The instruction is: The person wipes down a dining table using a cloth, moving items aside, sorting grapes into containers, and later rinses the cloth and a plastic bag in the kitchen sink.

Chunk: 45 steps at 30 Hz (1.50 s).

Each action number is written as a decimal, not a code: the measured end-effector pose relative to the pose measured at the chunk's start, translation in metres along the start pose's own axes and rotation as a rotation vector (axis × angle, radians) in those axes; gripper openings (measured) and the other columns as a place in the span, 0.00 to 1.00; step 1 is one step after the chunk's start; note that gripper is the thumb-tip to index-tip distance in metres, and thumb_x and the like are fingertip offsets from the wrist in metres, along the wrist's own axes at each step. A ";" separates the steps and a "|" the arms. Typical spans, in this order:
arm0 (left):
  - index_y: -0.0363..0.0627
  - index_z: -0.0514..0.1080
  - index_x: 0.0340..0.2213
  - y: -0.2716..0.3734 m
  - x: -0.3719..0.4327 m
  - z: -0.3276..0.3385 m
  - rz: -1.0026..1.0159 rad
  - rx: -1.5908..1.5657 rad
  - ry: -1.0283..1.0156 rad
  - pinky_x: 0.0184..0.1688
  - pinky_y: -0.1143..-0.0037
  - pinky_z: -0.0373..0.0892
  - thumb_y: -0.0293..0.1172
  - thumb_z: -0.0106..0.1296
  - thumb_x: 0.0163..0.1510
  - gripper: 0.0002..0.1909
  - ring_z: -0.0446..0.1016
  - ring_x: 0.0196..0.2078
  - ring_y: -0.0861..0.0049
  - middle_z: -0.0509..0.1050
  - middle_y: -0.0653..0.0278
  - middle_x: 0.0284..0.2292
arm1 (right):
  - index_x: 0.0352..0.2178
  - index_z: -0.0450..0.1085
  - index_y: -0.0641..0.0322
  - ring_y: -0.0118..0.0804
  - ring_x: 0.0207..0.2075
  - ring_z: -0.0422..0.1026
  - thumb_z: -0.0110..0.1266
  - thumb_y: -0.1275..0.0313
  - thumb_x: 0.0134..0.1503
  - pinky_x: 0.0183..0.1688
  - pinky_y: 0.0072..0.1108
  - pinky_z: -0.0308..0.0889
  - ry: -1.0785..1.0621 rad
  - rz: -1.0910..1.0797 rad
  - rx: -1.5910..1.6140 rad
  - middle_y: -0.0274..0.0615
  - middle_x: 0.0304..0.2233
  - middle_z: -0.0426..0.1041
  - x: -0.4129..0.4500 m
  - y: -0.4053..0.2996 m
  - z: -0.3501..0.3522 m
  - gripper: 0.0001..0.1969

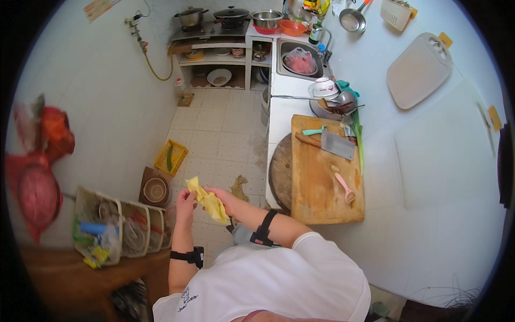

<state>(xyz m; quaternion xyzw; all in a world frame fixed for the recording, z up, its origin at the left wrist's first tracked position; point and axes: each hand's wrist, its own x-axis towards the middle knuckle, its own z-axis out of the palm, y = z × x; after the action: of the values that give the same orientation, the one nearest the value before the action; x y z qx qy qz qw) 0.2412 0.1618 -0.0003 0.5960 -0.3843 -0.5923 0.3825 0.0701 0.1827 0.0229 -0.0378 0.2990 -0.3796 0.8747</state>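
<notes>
Both my hands are on a crumpled yellow cloth [209,203] in front of my body, over the tiled floor. My left hand [186,201] pinches its upper left part near the corner. My right hand [221,197] grips it around the middle, partly hidden behind the folds. To the right, a wooden cutting board [318,181] lies on the counter over a round dark board [281,169]. On the wooden board are a cleaver [338,145], a green-handled peeler [314,131] and a pink peeler [344,187].
Ahead are the sink [299,44], a bowl stack [324,88] and the stove [209,30]. A yellow basket [171,157] with a green vegetable stands on the floor at left. Nearer are a brown pot [155,190] and a cluttered rack [120,225]. A rag [239,187] lies by the counter.
</notes>
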 end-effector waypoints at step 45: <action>0.43 0.61 0.51 0.419 0.835 0.606 -0.445 -0.365 -1.117 0.48 0.71 0.71 0.35 0.41 0.61 0.19 0.72 0.48 0.68 0.70 0.60 0.48 | 0.40 0.66 0.60 0.36 0.36 0.67 0.46 0.70 0.54 0.37 0.24 0.64 1.256 -0.941 0.609 0.42 0.35 0.68 0.229 -0.829 -0.307 0.12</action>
<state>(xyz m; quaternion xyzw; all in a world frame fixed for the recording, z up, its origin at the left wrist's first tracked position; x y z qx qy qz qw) -0.3647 -0.7720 0.0338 0.1872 -0.2855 -0.9359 0.0871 -0.5092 -0.5122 -0.0990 0.2974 0.5678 -0.7192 0.2682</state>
